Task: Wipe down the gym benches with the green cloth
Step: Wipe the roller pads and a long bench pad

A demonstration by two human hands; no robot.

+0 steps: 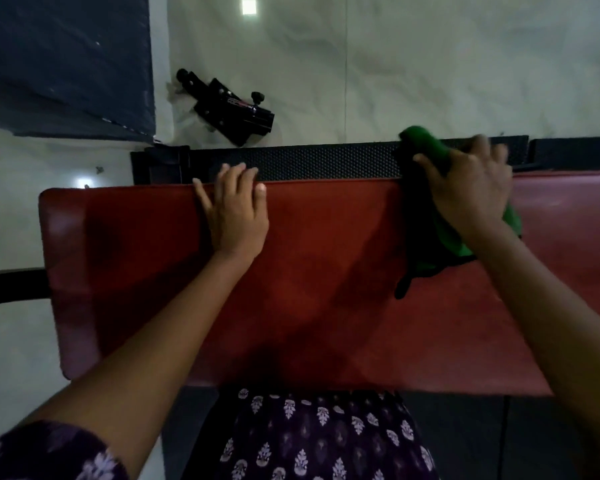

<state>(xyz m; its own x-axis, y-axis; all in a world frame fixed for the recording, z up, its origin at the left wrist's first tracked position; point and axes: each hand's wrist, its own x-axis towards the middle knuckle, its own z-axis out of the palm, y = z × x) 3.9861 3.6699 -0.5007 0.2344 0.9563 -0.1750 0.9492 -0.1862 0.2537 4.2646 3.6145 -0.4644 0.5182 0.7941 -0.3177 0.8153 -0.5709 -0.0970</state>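
Right hand [471, 188] grips the green cloth [454, 237] at the bench's [291, 271] far edge, hiding its middle; left hand [236, 209] lies flat, grip relaxed.

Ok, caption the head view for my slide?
Right hand wipes red bench far edge with green cloth; left hand braces.

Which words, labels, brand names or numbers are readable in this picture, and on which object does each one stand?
No text can be read.
Black metal part on the floor: a small red and white mark, too blurred to read.
Red bench and green cloth: no lettering visible.
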